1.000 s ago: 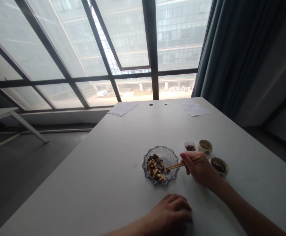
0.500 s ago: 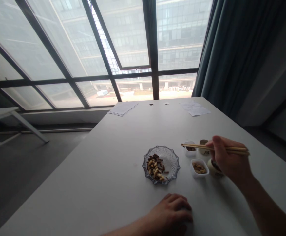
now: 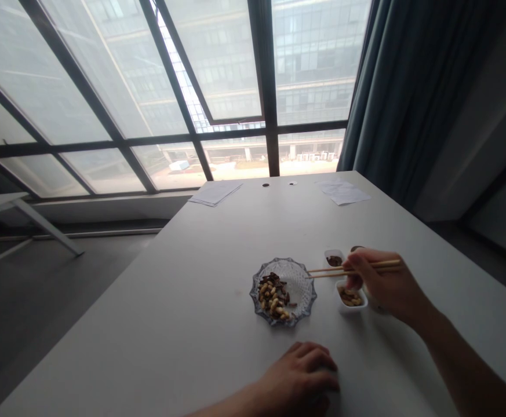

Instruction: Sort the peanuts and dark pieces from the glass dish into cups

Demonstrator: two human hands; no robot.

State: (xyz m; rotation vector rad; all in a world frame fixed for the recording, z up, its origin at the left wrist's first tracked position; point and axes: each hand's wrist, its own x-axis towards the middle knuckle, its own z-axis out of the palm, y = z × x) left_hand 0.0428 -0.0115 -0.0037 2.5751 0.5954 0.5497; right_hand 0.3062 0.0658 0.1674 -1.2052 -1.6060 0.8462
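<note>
My right hand [image 3: 378, 284] is closed round a pair of wooden chopsticks [image 3: 331, 272]. Their tips are parted at the right rim of a scalloped glass bowl [image 3: 307, 295], with nothing visible between them. Inside the bowl, peanuts [image 3: 272, 298] and dark brown elongated pieces [image 3: 285, 286] lie heaped on the left side. Below my right hand is a white square dish of peanuts [image 3: 350, 296]; behind the chopsticks stands a second white dish [image 3: 328, 255] with dark pieces. My left hand [image 3: 300, 376] rests on the table, holding nothing, its fingers loosely bent and slightly apart.
A round container [image 3: 357, 248] shows partly behind my right hand. Sheets of paper lie at the far left [image 3: 215, 193] and far right [image 3: 343, 192] of the white table [image 3: 183, 324]. Beyond are windows and a dark curtain [image 3: 378, 98]; another table [image 3: 0, 202] stands left.
My right hand has moved left, bringing the chopstick tips from above the dark-piece dish to the bowl's rim. The tips have spread apart. My left hand stays in place.
</note>
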